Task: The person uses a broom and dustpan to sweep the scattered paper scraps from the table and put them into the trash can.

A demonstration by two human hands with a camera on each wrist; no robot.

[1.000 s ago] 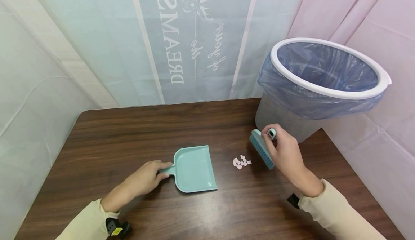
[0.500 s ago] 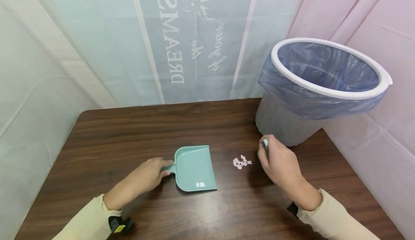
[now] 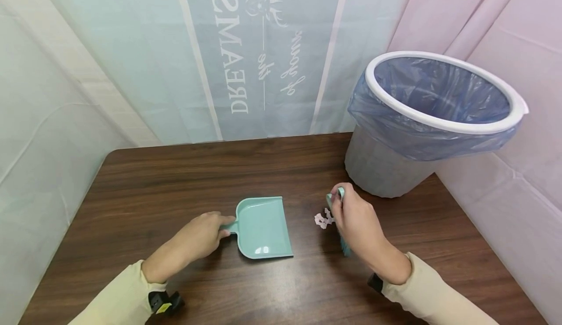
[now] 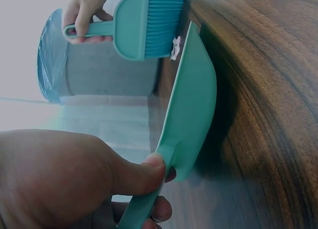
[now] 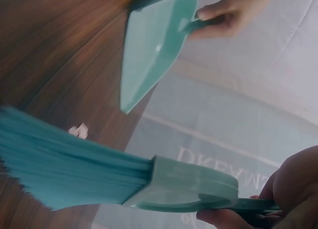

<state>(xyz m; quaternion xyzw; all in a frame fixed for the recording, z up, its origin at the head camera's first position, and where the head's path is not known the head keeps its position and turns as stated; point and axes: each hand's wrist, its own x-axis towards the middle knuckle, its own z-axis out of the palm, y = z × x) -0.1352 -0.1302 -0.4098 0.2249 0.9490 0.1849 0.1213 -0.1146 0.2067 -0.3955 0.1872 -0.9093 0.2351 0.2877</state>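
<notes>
My left hand (image 3: 199, 237) grips the handle of a mint-green dustpan (image 3: 263, 228), whose straight front edge faces right on the table. In the left wrist view the thumb presses on top of the dustpan's handle. My right hand (image 3: 357, 220) holds a small hand brush (image 4: 134, 25) by its handle, blue bristles pointing down. Several white paper scraps (image 3: 322, 219) lie between the dustpan and the brush, close by the bristles (image 5: 64, 162). From the head view, my right hand hides most of the brush and perhaps some scraps.
A grey trash bin (image 3: 377, 164) with a white rim and a blue bag liner (image 3: 439, 134) stands at the table's back right. The dark wood table (image 3: 184, 173) meets a printed curtain (image 3: 263, 47) behind. Pale sheets hang on both sides.
My right hand has come down and moved left with the brush, from right of the scraps to beside them. The left hand and dustpan have stayed nearly still.
</notes>
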